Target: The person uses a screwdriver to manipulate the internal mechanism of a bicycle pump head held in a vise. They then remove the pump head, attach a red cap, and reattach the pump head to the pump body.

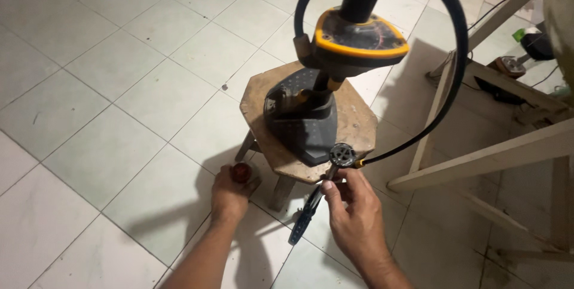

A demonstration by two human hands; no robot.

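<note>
The right hand (357, 205) pinches the hose head (342, 155) at the stool's (359, 124) near edge, its lever (308, 212) slanting down-left toward the left hand (230, 193), which is closed around 1 small red ball (241, 172) (down by the floor), close beside.

One floor pump (359, 32), one wooden stool (308, 121), two hands (230, 193).

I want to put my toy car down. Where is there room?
The floor tiles left of the stool are bare. The stool top is crowded by the pump. The left hand and right hand fill the space in front, and wooden frames block the right.
</note>
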